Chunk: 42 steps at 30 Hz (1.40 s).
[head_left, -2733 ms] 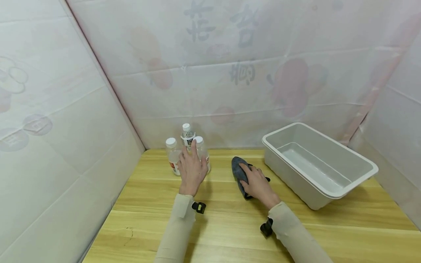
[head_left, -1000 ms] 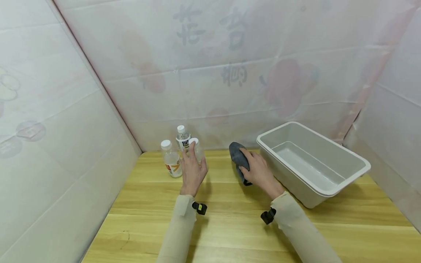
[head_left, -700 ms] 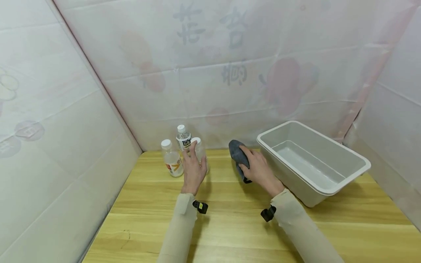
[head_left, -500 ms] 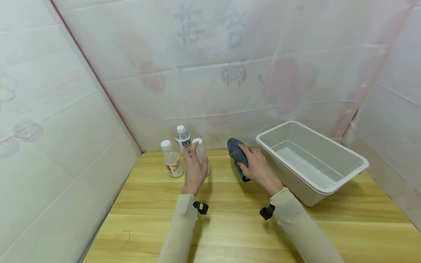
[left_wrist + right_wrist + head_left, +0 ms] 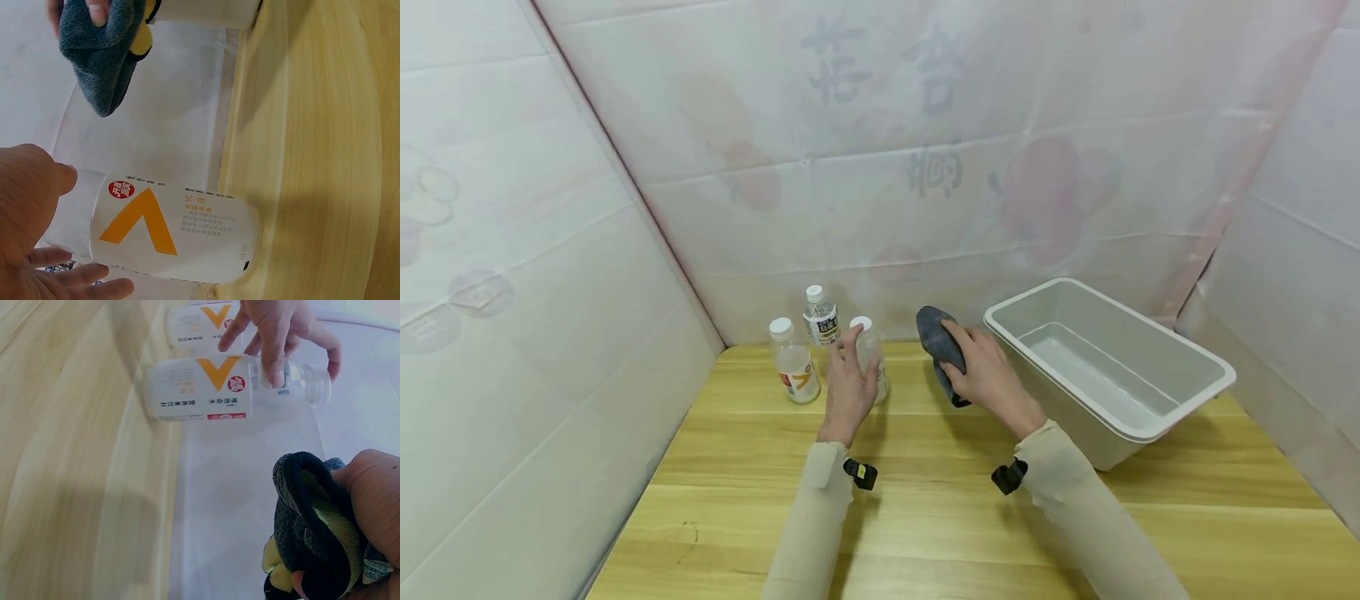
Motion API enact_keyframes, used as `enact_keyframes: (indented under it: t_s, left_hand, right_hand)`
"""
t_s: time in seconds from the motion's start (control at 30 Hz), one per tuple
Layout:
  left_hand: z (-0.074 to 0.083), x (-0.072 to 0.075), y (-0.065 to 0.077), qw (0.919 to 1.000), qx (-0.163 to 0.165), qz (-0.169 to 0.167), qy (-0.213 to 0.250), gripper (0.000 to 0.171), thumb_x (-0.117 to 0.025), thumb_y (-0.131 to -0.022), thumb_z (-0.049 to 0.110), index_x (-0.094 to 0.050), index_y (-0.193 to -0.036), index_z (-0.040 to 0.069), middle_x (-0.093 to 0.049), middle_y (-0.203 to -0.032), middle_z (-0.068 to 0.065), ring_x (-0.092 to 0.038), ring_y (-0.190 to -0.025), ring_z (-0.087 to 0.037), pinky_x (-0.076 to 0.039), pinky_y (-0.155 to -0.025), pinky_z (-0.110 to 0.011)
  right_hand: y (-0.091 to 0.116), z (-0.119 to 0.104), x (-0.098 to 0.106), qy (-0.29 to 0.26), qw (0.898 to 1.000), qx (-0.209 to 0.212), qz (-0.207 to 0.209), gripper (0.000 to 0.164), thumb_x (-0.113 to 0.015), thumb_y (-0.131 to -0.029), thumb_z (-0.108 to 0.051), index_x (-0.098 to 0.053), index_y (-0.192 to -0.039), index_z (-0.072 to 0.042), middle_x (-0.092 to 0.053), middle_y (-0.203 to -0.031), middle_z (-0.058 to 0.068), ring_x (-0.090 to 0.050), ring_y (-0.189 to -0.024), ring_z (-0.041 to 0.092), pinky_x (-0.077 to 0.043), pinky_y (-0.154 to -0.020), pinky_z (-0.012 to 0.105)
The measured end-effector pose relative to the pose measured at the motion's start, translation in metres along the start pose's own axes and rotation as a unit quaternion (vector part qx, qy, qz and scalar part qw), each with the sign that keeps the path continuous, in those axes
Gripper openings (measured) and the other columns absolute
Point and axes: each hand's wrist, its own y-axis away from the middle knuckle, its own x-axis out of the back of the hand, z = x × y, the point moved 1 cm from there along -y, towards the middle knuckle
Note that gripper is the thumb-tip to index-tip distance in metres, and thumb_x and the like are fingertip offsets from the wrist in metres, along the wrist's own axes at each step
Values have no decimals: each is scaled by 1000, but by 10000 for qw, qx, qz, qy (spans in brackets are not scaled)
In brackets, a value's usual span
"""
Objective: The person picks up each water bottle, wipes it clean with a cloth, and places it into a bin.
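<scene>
At the back of the wood-grain table [image 5: 925, 533], clasps a clear, white-capped bottle [image 5: 200, 387] near the shoulder with the left hand [image 5: 848, 396], thumb to one side and fingers round the other. Has it about upright, its white label turned to show a big orange V and a round red badge; cannot tell whether it touches the tabletop. Grips a blue-grey plush thing [image 5: 940, 340] between the thumb and curled fingers of the right hand [image 5: 992, 379], clear of the tabletop. Reveals in its folds, by the right wrist view, a yellow-green patch, with yellow lumps below. Holds the two hands apart, with tabletop between them. Has a pale grey open bin [image 5: 1084, 427] just beside the right hand, and to the left of the clasped bottle a similar second bottle [image 5: 796, 375], upright. Has a third bottle [image 5: 822, 321], dark-labelled, behind those two. Wears cream sleeves [image 5: 805, 525] and a small black camera [image 5: 860, 475] at each wrist. Faces a white cloth wall [image 5: 895, 217] printed with faint reddish patches and grey characters
</scene>
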Motion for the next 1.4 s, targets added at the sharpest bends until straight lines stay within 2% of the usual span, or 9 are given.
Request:
enact_keyframes:
  t_s: [0.23, 0.5, 0.87, 1.0, 1.13, 1.4]
  left_hand:
    - [4, 1, 2, 10000, -55, -45, 40, 59, -58, -87, 26, -25, -136, 29, -42, -113, -15, -56, -93, -29, -51, -71, -40]
    - [8, 0, 2, 9983, -539, -170, 141, 58, -57, -88, 25, -26, -137, 21, -49, -119, -12, -55, -103, -26, -48, -81, -40]
    - [8, -2, 7, 9966, -771, -293, -17, 61, -54, -90, 29, -21, -141, 23, -47, -124, -11, -54, -105, -25, -48, -84, -39]
    - [9, -3, 10, 9953, -932, -259, -17, 63, -55, -89, 29, -20, -142, 24, -48, -121, -10, -56, -94, -23, -49, -76, -38]
    - [12, -2, 11, 9950, -958, -273, 88, 63, -55, -89, 28, -22, -142, 26, -49, -118, -8, -53, -79, -18, -47, -69, -35]
    - [17, -4, 10, 9930, -1056, -485, 193, 63, -54, -89, 28, -20, -142, 27, -48, -120, -7, -51, -71, -13, -46, -64, -28]
  right_hand:
    - [-3, -5, 4, 38, 9999, 116, 31, 68, -65, -81, -28, -33, -140, -23, -52, -122, 17, -50, -109, 35, -44, -86, 51]
    - [-7, -14, 9, 120, 9996, 226, 76, 67, -65, -81, -26, -33, -140, -21, -50, -125, 18, -50, -110, 37, -42, -88, 53]
    - [-13, -26, 11, 295, 9987, 407, 61, 68, -65, -81, -28, -33, -140, -20, -52, -124, 18, -51, -110, 35, -41, -91, 52]
    - [-15, -31, 13, 426, 9978, 500, 99, 68, -66, -80, -29, -34, -139, -21, -54, -121, 17, -54, -106, 35, -43, -88, 51]
    - [-16, -36, 14, 535, 9970, 559, 75, 68, -66, -80, -32, -33, -139, -22, -55, -120, 16, -55, -104, 34, -44, -87, 51]
    - [-19, -40, 15, 690, 9960, 547, 111, 68, -66, -79, -34, -34, -139, -24, -56, -120, 14, -55, -105, 34, -44, -81, 54]
